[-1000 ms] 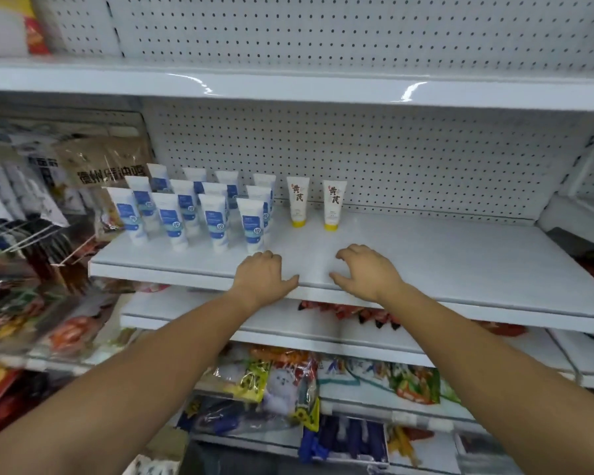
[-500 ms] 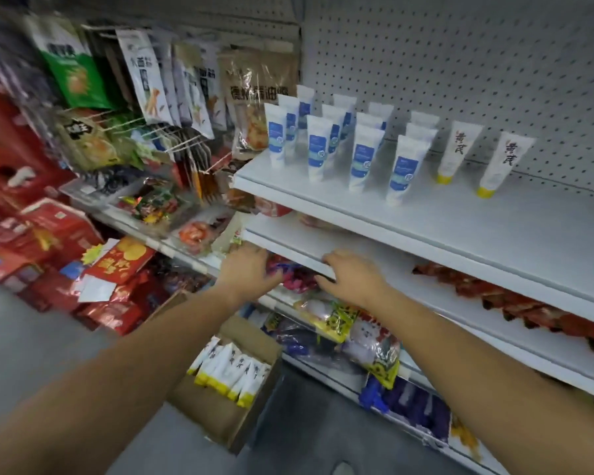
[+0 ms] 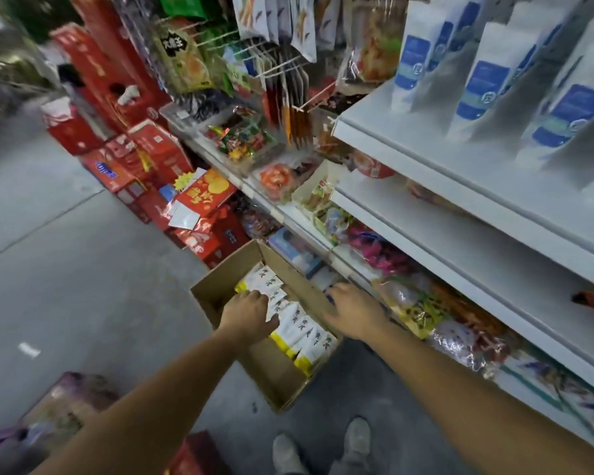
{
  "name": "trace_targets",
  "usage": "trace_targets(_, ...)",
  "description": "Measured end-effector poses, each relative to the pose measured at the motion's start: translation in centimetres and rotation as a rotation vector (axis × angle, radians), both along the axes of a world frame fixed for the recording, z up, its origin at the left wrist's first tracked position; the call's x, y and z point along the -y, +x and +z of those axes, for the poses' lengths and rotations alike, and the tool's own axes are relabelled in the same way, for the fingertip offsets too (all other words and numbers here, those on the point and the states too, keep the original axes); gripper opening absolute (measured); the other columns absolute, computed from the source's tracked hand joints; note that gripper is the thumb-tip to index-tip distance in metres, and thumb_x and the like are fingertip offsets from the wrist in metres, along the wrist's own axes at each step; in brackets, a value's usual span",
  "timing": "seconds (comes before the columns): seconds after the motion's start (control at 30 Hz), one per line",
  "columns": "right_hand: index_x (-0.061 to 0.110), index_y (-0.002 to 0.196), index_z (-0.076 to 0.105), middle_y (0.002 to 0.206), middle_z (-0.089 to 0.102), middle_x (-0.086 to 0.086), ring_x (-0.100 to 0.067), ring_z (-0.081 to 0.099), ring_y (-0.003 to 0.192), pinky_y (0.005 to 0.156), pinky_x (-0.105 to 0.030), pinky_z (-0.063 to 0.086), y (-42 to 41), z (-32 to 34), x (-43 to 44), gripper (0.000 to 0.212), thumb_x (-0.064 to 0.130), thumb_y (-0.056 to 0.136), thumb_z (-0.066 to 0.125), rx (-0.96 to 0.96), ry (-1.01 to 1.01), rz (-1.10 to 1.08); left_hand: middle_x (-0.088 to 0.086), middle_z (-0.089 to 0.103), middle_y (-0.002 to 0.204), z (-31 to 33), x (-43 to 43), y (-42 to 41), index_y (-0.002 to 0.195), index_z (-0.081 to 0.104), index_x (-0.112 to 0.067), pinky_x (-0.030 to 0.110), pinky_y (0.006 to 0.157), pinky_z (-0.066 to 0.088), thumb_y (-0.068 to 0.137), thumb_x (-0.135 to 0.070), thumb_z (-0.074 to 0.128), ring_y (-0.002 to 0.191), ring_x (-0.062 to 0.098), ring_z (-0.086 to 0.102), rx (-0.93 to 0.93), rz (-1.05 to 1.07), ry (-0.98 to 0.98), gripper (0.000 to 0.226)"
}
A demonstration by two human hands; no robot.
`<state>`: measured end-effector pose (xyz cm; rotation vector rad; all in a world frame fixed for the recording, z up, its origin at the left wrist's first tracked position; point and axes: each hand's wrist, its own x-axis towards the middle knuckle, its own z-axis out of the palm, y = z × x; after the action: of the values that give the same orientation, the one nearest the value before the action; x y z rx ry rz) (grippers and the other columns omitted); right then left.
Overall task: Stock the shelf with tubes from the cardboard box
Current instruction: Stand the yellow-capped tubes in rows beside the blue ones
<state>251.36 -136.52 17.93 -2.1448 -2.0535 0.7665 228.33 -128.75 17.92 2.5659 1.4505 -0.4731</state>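
An open cardboard box (image 3: 277,378) stands on the floor in front of the shelving. A row of white tubes with yellow caps (image 3: 304,334) lies inside it. My left hand (image 3: 248,315) is down in the box with its fingertips on the tubes; blur hides whether it grips one. My right hand (image 3: 354,310) hovers over the box's right edge, fingers spread and holding nothing. At the upper right, the white shelf (image 3: 422,156) carries several upright white tubes with blue labels (image 3: 484,87).
Red gift boxes (image 3: 144,156) are stacked on the floor to the left of the box. Snack packets (image 3: 186,60) hang on hooks above them. Lower shelves (image 3: 460,255) hold bagged snacks. My shoes (image 3: 323,447) stand just behind the box. Another carton (image 3: 66,406) sits at lower left.
My view has swung down and left from the shelf to the floor. Both hands dropped from the shelf edges to the cardboard box, the left one reaching in among the tubes.
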Motion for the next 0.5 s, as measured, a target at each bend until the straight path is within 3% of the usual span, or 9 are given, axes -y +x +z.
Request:
trace_targets(0.2, 0.018, 0.120, 0.057, 0.120, 0.057, -0.004, -0.026, 0.055, 0.113, 0.084, -0.036, 0.049, -2.3, -4.6, -1.3, 0.045, 0.050, 0.089, 0.051, -0.045, -0.102, -0.072, 0.003, 0.061, 0.114, -4.7, -2.1, -1.2, 0.113, 0.061, -0.016, 0.035, 0.092, 0.044, 0.090, -0.052, 0.044, 0.111, 0.025, 0.055, -0.067, -0.063, -0.117, 0.045)
trace_targets(0.5, 0.020, 0.126, 0.056, 0.126, 0.059, -0.002, -0.021, 0.056, 0.115, 0.092, -0.031, 0.044, -7.4, -12.5, -4.3, 0.045, 0.049, 0.091, 0.051, -0.127, -0.290, -0.488, 0.004, 0.053, 0.126, -13.9, -10.1, -0.6, 0.125, 0.051, -0.018, 0.039, 0.097, 0.044, 0.093, -0.050, 0.043, 0.122, 0.024, 0.047, -0.154, -0.313, -0.346, 0.046)
